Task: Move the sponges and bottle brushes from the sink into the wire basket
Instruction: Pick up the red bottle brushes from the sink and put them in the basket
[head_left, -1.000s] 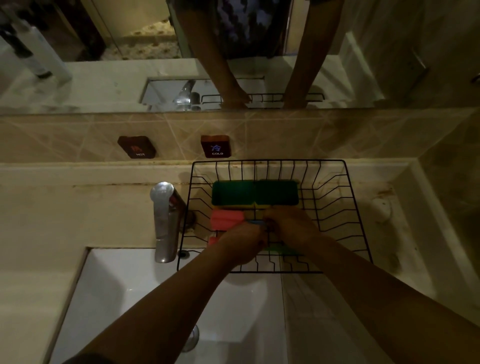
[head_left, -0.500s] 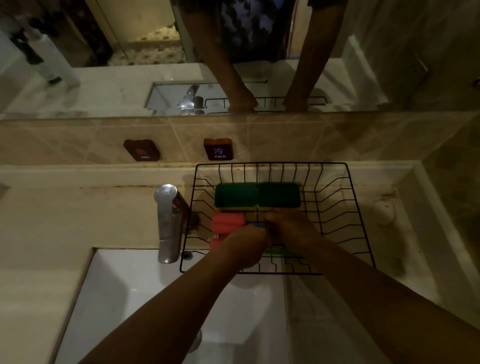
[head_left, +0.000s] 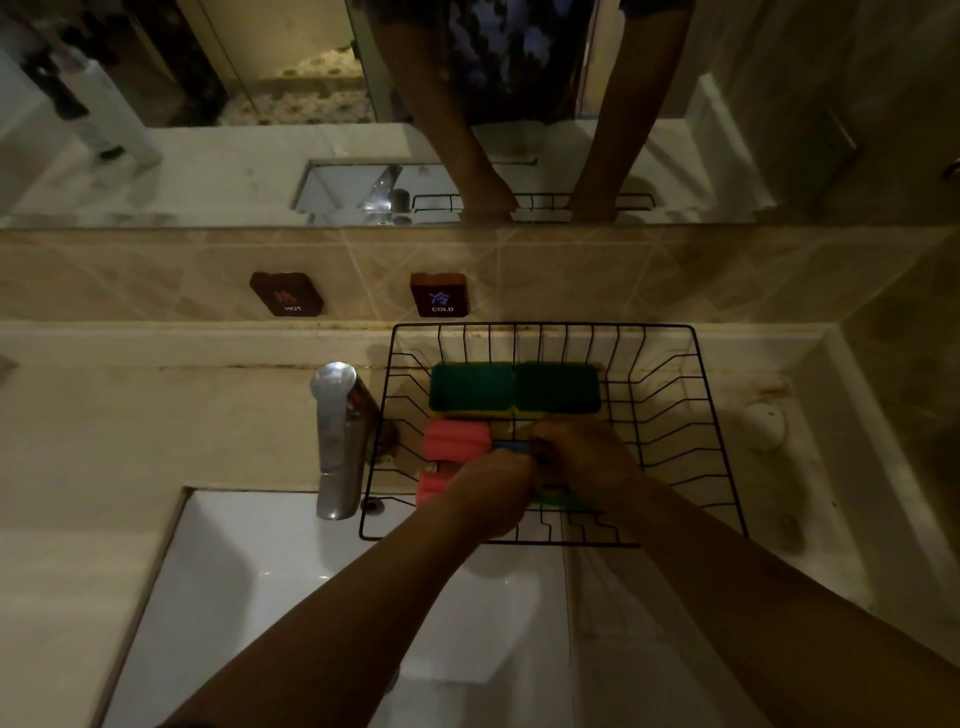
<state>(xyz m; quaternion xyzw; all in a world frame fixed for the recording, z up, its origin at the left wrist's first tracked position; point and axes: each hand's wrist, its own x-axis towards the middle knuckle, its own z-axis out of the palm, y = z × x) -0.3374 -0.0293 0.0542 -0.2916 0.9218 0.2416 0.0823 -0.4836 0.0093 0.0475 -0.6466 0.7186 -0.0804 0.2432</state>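
The black wire basket (head_left: 691, 384) stands on the counter behind the white sink (head_left: 249, 587). Two green-topped sponges (head_left: 514, 387) lie side by side at its back. A pink ribbed sponge (head_left: 457, 439) lies left of my hands, with another pink one (head_left: 431, 486) nearer the front. My left hand (head_left: 493, 488) and my right hand (head_left: 587, 457) are both inside the basket, fingers curled together over a small blue thing (head_left: 511, 447) and a green sponge (head_left: 566, 501) below. What each hand grips is hidden.
A chrome tap (head_left: 337, 436) rises just left of the basket, over the sink. Hot (head_left: 285, 293) and cold (head_left: 440, 295) plates sit on the tiled wall under a mirror. A white soap piece (head_left: 763, 426) lies on the counter to the right.
Both hands stay bunched together in the middle of the basket; only the camera view has shifted slightly.
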